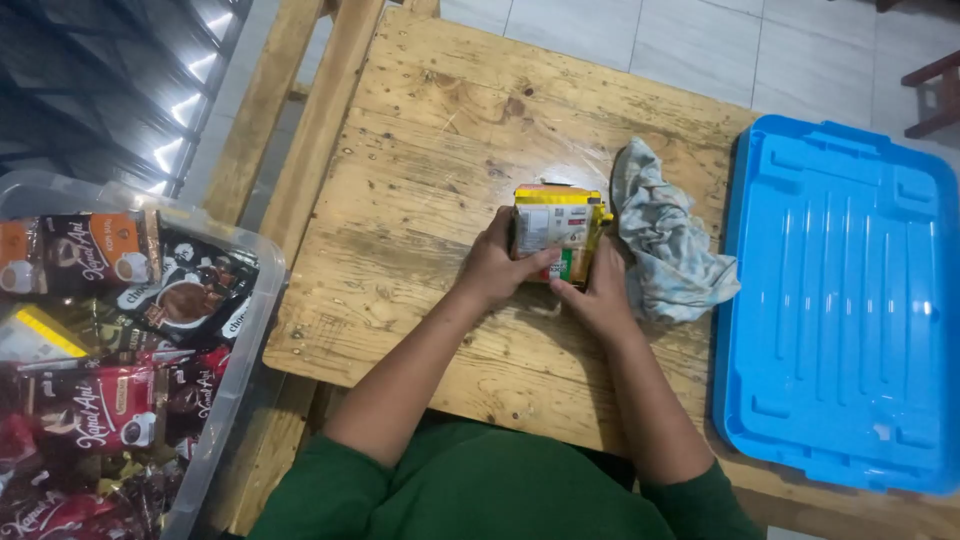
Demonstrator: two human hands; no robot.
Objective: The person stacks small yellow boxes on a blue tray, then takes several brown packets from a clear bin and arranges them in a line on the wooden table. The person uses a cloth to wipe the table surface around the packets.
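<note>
Pale floor tiles show beyond the far edge of a rough wooden worktop [430, 150], whose planks run left to right under the person's arms. Near the middle of it, slightly toward the right edge, a small stack of yellow sachets [556, 232] stands on end, its long axis pointing from the near edge to the far one. Both hands sit equally close, one on each flank: the left hand [492, 268] presses the stack's left side with its thumb laid across the front face, and the right hand [600, 292] closes on the right side, its fingers [572, 296] curled against the lower corner. So the fingers of both hands are clamped on the stack, which lies directly between them. A crumpled grey cloth [668, 250] rests just beside the right hand, touching or nearly touching it. Further right a blue plastic lid [840, 310] lies flat along the worktop's right edge. Off the left edge, a clear bin [240, 340] holds dark and red drink packets [110, 400].
</note>
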